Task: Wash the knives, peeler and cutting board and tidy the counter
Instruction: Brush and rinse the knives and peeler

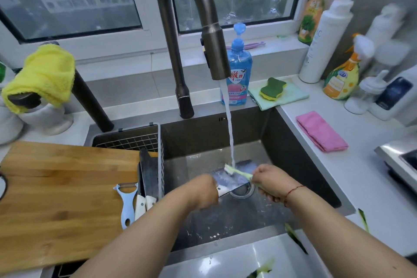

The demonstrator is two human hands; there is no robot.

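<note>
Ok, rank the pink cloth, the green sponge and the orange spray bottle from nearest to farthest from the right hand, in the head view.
From the right hand over the sink:
1. Pink cloth, on the counter just right of the sink.
2. Green sponge, behind the sink on a light green cloth.
3. Orange spray bottle, farther back among the bottles on the right.

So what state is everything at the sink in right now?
Tap: running.
Knife: held in the sink under the stream, left hand on its handle.
Brush: in right hand, on the blade.
Peeler: lying on the board.
Soap bottle: cap open.
</note>
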